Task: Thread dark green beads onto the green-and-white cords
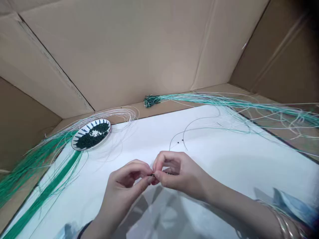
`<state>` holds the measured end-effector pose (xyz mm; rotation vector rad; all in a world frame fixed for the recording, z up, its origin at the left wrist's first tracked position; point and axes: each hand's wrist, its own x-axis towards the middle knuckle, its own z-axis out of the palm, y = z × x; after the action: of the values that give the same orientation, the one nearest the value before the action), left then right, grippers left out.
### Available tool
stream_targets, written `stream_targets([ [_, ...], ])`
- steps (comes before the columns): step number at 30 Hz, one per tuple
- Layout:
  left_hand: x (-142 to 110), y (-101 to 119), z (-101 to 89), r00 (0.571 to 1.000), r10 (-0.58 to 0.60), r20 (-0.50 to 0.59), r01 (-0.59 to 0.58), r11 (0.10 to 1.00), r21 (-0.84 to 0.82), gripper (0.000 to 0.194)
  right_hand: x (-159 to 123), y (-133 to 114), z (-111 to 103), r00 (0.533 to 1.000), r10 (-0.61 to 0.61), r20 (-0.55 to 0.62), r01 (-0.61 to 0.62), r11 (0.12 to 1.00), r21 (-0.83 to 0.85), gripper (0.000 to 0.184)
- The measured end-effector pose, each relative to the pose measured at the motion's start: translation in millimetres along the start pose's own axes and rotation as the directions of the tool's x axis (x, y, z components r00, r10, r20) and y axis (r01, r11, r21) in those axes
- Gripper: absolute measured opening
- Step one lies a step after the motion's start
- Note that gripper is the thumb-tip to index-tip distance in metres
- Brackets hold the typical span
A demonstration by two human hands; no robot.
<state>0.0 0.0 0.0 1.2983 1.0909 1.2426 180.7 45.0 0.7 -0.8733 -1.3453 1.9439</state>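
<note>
Low in the middle of the head view, my left hand (129,181) and my right hand (175,171) meet fingertip to fingertip. Both are closed in a pinch on a thin strand of dark beads (169,173), part of which shows under the curled right fingers. The fingertips hide most of it. Two loose dark beads (180,141) lie on the white sheet just beyond the right hand. Up and to the left stands a patterned oval dish (74,142) holding small dark green beads (87,140).
White sheet (144,136) covers the work surface, with cardboard walls (139,49) behind and beside it. Long green strands (47,192) run along the left. A bundle of pale green threads (224,101) stretches across the back right, with loose ends curling over the sheet.
</note>
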Motion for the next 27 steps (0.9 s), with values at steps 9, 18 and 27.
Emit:
stream_targets([
  [9,0.1,-4.6,1.9,0.994,-0.099,-0.034,0.098,0.995,-0.026,0.016,4.3,1.3,-3.1,0.999,-0.016,-0.036,0.015,1.000,-0.026,0.013],
  [18,-0.9,-1.0,10.8,0.992,0.021,-0.127,-0.015,0.999,0.052,0.016,3.9,-1.1,-4.9,0.999,0.031,0.019,-0.032,0.999,0.022,0.022],
  [27,-0.4,-2.6,7.9,0.994,0.048,-0.102,-0.038,0.994,0.100,0.019,3.2,2.8,-7.4,0.999,0.040,0.020,-0.040,0.999,0.006,0.019],
])
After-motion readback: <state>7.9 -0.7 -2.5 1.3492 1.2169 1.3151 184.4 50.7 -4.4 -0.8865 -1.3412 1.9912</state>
